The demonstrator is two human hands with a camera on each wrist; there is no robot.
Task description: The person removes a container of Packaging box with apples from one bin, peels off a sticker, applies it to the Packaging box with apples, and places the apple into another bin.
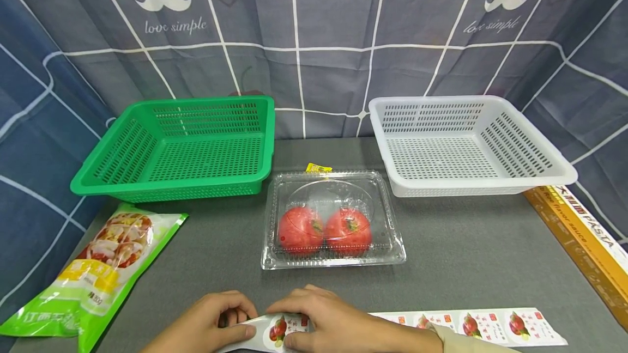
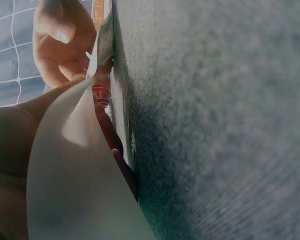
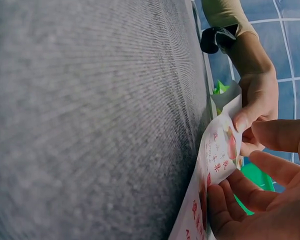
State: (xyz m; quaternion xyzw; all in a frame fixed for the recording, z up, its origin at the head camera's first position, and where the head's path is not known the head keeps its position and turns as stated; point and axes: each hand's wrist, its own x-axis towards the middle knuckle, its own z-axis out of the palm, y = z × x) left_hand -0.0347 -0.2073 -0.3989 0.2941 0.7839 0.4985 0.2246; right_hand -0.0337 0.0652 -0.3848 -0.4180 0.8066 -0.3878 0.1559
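A long white strip of stickers (image 1: 507, 327) printed with red fruit lies along the front of the table, its left end lifted and bent. My left hand (image 1: 216, 323) pinches that end between thumb and curled fingers. Close beside it, my right hand (image 1: 338, 323) holds the raised part of the strip, thumb on the near side and fingers on the far side. The plain back of the strip (image 2: 80, 170) fills much of the left wrist view and hides some fingers. In the right wrist view the printed face of the strip (image 3: 220, 147) runs between both hands.
Behind the hands stands a clear plastic box (image 1: 333, 227) with two tomatoes (image 1: 300, 230). A green basket (image 1: 171, 184) and a white basket (image 1: 483, 185) stand farther back. A green-and-white food bag (image 1: 98, 271) lies left; a pasta box (image 1: 584, 238) lies right. A small yellow packet (image 1: 318, 168) shows behind the clear box.
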